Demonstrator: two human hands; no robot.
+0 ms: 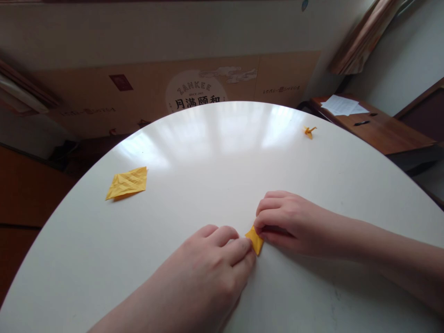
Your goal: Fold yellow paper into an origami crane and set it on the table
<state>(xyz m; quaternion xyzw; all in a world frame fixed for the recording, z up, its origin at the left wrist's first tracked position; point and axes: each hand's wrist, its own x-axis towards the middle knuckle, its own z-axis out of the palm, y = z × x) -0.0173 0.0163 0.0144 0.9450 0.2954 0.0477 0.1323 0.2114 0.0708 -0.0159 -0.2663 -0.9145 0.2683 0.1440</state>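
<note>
A small folded piece of yellow paper (255,241) lies on the white round table (194,194), between my two hands. My left hand (222,261) has its fingers curled together, with the tips pressing the paper's left edge. From the right, my right hand (282,219) pinches the paper's upper right part between thumb and fingers. Parts of the paper are hidden under the fingertips of both hands.
At the left of the table lies a creased yellow paper sheet (128,183). A folded orange paper crane (308,132) stands near the far right edge. Beyond are a wooden desk (391,132) with white papers (343,105) and a printed cardboard panel (145,92) against the wall.
</note>
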